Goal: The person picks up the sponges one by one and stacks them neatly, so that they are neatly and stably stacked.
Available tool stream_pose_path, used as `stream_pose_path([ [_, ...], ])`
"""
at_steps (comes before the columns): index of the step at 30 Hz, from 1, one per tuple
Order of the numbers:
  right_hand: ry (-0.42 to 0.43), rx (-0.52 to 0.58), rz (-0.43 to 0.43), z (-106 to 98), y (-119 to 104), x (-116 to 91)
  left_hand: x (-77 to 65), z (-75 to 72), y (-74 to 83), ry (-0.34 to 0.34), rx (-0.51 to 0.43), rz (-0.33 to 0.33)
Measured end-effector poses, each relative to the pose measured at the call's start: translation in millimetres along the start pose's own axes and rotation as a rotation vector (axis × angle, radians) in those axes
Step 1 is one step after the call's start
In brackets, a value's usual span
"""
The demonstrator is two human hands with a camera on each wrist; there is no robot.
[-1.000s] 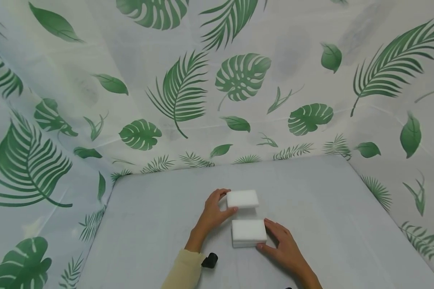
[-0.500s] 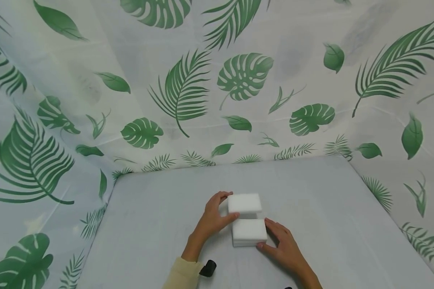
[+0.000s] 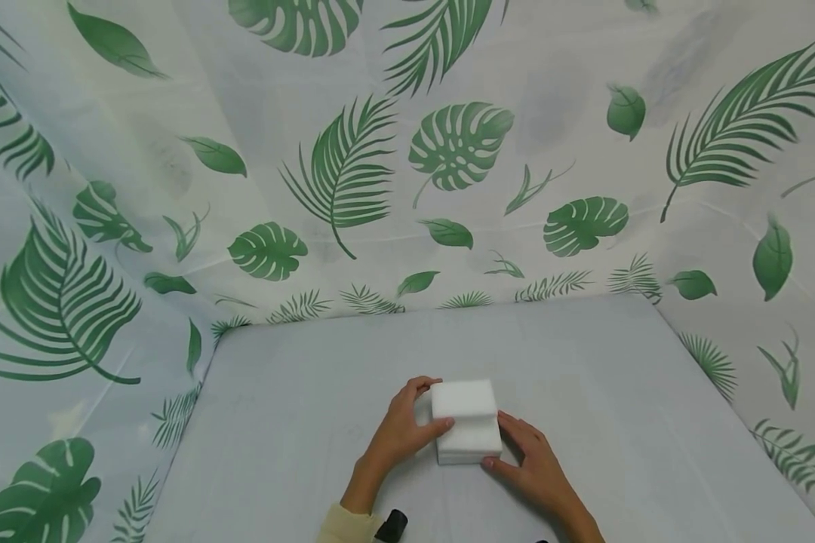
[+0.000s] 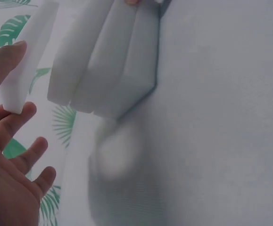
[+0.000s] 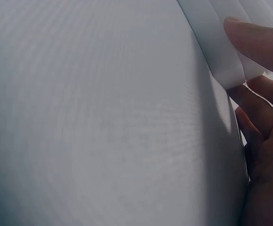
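A white sponge (image 3: 463, 398) is pinched by its left end between the thumb and fingers of my left hand (image 3: 404, 430). It hangs above a stack of white sponges (image 3: 472, 443) and covers the stack's far part in the head view. In the left wrist view a gap shows between the held sponge (image 4: 32, 52) and the stack (image 4: 108, 61), which has three layers. My right hand (image 3: 536, 467) grips the stack's right end, thumb on the near side and fingers on the far side. In the right wrist view its thumb and fingers lie about the stack (image 5: 216, 44).
The stack stands on a table with a pale grey cover (image 3: 299, 422). White sheets with green leaf prints (image 3: 353, 173) rise behind it and at both sides. A black device (image 3: 392, 524) sits by the left wrist, next to a cream sleeve (image 3: 346, 526).
My left hand has brought its sponge nearer to the person, from beyond the stack to over the stack's far part. The right hand has stayed in place on the stack.
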State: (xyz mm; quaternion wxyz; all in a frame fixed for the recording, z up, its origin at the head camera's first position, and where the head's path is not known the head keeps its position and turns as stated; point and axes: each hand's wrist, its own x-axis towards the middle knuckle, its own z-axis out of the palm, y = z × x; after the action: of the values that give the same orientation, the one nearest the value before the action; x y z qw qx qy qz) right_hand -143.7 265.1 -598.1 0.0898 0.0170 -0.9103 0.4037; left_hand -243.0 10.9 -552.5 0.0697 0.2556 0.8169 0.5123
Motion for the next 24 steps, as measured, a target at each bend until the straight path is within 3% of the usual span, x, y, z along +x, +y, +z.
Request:
stream_pose_path([
  [9,0.021,0.016,-0.03,-1,0,1,-7.0,6.9,-0.9,-0.039,-0.002,-0.014],
  [16,0.044,0.021,-0.057,-2,-1,-1,-14.0,11.1,0.1,-0.041,-0.009,0.009],
  [24,0.044,0.017,-0.056,2,3,-2,-21.6,15.1,-1.2,-0.049,-0.029,-0.009],
])
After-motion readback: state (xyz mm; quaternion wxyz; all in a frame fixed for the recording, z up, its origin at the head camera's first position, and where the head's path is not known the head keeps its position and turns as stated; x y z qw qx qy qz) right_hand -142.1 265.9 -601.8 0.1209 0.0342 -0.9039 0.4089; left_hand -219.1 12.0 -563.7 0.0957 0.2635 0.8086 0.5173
